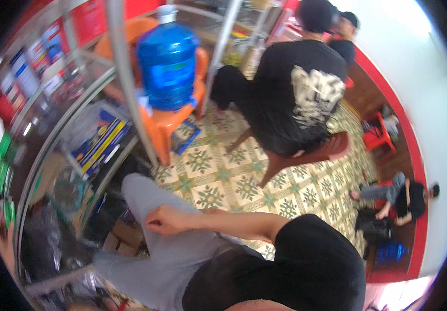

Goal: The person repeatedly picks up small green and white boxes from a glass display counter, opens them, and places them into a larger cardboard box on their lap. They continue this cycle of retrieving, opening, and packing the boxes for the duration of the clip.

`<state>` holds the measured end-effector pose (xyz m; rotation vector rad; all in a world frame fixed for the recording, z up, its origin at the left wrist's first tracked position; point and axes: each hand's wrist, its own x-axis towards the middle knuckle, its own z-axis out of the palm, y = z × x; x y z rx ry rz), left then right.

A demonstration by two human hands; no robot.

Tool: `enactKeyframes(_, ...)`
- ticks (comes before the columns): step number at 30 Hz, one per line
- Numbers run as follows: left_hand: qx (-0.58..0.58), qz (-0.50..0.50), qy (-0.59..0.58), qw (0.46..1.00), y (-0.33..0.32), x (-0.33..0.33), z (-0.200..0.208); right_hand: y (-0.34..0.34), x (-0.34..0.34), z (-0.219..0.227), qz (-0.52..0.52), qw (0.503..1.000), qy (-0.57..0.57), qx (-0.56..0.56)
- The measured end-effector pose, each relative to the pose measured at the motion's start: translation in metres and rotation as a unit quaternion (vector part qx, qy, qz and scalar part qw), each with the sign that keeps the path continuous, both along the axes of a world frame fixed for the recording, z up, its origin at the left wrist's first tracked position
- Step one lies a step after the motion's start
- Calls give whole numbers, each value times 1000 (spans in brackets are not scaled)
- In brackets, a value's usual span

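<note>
At the far left rim, my left hand [5, 239] reaches up with its fingers around the lower end of a small green and white box [8, 211]. More green and white boxes [3, 176] stand just above it, along the glass display case [40, 160]. My right hand [169, 220] rests on my grey trouser leg [150, 199], fingers curled in, with nothing visible in them. Inside the case lie a blue and yellow package [101, 142] and dark plastic-wrapped goods [47, 238].
A blue water jug [167, 62] stands on an orange plastic chair [161, 127] beyond the case. Ahead, a person in black [296, 93] sits on a brown chair [306, 160]. Another person [407, 199] sits at the right wall, near a red stool [378, 136]. Patterned tiles [244, 189] cover the floor.
</note>
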<state>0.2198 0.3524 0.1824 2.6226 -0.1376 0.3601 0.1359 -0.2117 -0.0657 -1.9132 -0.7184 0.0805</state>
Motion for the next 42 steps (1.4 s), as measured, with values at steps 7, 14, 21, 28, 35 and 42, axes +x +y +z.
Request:
enactKeyframes(7,125,-18,-47,991,-86,2,21,-10,-3,17,-22,998,47,-43)
enactKeyframes(14,153,14,-50,987,-111,-10,33,-10,6,33,-9,994,105,-25)
enactKeyframes(21,118,20,-39,992,-131,-3,32,-17,65,87,-20,999,-35,-22)
enactKeyframes(28,132,-7,-83,988,-127,4,22,-7,155,166,-115,972,-203,-11)
enactKeyframes(35,27,-12,-259,965,-160,-12,17,9,232,217,-196,933,-296,-60)
enactKeyframes(42,-324,-113,-181,922,-258,-65,-18,29,315,239,-155,903,-339,-214)
